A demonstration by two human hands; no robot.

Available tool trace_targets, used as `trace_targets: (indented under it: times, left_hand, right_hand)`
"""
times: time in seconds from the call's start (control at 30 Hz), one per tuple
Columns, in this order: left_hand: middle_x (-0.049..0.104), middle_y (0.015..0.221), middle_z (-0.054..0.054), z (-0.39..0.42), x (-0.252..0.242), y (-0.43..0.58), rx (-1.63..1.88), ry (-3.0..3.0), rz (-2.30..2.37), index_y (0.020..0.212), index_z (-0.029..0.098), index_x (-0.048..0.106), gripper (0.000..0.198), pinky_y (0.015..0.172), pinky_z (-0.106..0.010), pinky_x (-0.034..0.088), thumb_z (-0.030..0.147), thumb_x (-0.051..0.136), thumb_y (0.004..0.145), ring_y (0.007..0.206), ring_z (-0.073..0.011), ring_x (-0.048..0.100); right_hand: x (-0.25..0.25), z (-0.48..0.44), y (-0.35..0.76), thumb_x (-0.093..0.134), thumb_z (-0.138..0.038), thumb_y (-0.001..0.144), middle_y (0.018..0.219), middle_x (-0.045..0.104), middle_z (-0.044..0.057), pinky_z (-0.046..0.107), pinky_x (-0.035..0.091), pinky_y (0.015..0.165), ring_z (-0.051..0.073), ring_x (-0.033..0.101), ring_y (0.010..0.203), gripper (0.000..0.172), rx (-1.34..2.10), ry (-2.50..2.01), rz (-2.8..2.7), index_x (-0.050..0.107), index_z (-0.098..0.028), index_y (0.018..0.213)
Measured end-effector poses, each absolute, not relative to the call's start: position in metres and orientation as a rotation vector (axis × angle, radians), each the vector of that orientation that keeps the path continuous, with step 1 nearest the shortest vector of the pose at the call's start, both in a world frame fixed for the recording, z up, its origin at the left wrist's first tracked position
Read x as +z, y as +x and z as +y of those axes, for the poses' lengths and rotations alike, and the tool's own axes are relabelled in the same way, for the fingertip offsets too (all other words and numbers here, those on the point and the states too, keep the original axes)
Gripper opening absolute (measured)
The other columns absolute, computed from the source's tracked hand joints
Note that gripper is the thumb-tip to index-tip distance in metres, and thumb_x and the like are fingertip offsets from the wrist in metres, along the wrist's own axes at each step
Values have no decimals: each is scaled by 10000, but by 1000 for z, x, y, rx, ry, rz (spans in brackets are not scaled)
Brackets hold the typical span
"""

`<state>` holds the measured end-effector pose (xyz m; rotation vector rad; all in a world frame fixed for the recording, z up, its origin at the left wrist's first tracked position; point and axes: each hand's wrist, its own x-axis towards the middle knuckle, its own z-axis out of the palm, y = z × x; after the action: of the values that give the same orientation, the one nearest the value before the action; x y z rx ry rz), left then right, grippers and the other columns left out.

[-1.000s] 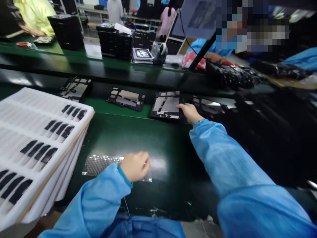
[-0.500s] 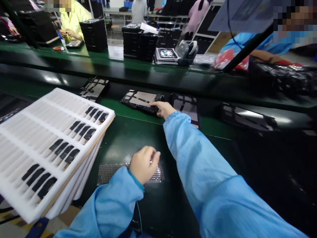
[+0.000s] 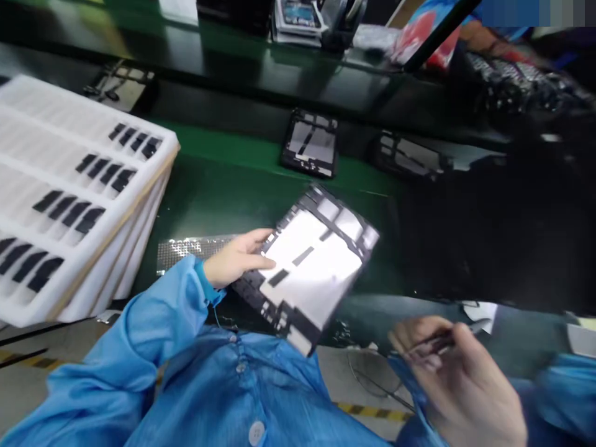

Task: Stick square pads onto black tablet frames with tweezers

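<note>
My left hand (image 3: 235,261) grips the left edge of a flat tablet back frame (image 3: 314,261), black-rimmed with silvery panels, held tilted over the near edge of the green bench (image 3: 223,186). My right hand (image 3: 459,372), low at the right, is closed round a thin dark tool like tweezers (image 3: 433,343); it is blurred. Under my left wrist lies a shiny perforated strip (image 3: 186,248).
A stack of white foam trays (image 3: 69,186) holding several small black parts stands at the left. More frames lie on the belt: one centre (image 3: 311,143), one right (image 3: 410,155), one far left (image 3: 121,87). Boxes and bagged items crowd the far bench.
The frame my right hand touched on the belt is now off it and held in my left hand near my body. My right hand pulled back and now holds a thin tool. View tilted down.
</note>
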<state>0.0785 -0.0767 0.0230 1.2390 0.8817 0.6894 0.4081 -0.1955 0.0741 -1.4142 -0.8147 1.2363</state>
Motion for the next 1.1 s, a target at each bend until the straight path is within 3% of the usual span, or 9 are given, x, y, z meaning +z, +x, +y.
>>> trace_targets:
  times: [0.07, 0.17, 0.3, 0.37, 0.43, 0.57, 0.73, 1.1]
  left_hand:
    - [732, 1272, -102, -94, 26, 86, 495, 1372, 778, 1375, 152, 663, 490, 989, -401, 685, 484, 738, 1022, 1113, -199, 738]
    - [750, 1199, -87, -104, 30, 94, 290, 1604, 770, 1313, 147, 693, 452, 963, -382, 680, 492, 734, 1023, 1045, -179, 740]
    - [701, 1307, -108, -82, 40, 88, 225, 1936, 1074, 1349, 163, 671, 444, 1157, -502, 581, 484, 679, 1043, 1232, -236, 671]
    - [690, 1323, -126, -62, 43, 81, 180, 2048, 1233, 1349, 149, 665, 375, 1120, -482, 558, 393, 596, 1073, 1207, -245, 663]
    - [733, 1230, -111, -42, 42, 76, 68, 2133, 1263, 1256, 156, 713, 276, 964, -384, 534, 284, 597, 1041, 1067, -226, 680]
    - [782, 1013, -14, -24, 35, 69, -114, 2252, 1117, 1095, 239, 769, 163, 709, -295, 323, 248, 687, 955, 868, -175, 658]
    - [770, 1001, -8, -25, 32, 65, -147, 2314, 1095, 1145, 259, 763, 210, 678, -309, 234, 319, 627, 996, 849, -167, 649]
    - [766, 1003, 12, -25, 29, 67, -212, 2425, 1105, 1169, 317, 749, 245, 663, -320, 235, 349, 569, 1006, 835, -177, 648]
  right_hand:
    - [72, -206, 417, 906, -652, 804, 523, 499, -10, 258, 495, 477, 127, 491, 521, 397, 1162, -1453, -734, 842, -260, 782]
    - [76, -202, 408, 1004, -490, 737, 631, 644, 17, 238, 546, 518, 129, 600, 578, 316, 1191, -1496, -789, 876, -262, 916]
    - [85, -173, 379, 969, -389, 823, 933, 801, 32, 219, 638, 678, 134, 750, 770, 209, 1215, -1336, -1040, 879, -279, 975]
    - [84, -151, 362, 920, -367, 894, 1036, 820, 24, 230, 660, 779, 138, 779, 873, 163, 1258, -1250, -1182, 872, -286, 1027]
    - [75, -124, 344, 887, -322, 937, 1037, 830, 10, 254, 656, 861, 143, 791, 935, 184, 1299, -1228, -1316, 844, -295, 1114]
    - [36, -75, 318, 859, -328, 954, 1071, 828, 30, 330, 625, 941, 179, 784, 998, 207, 1234, -1208, -1689, 796, -243, 1131]
    - [-2, -56, 308, 781, -384, 1011, 1061, 809, 49, 360, 623, 919, 200, 771, 976, 201, 1228, -1175, -1869, 762, -218, 1122]
    - [2, -64, 310, 795, -350, 1011, 1086, 798, 42, 359, 636, 953, 205, 784, 1036, 166, 1288, -1196, -1832, 754, -230, 1117]
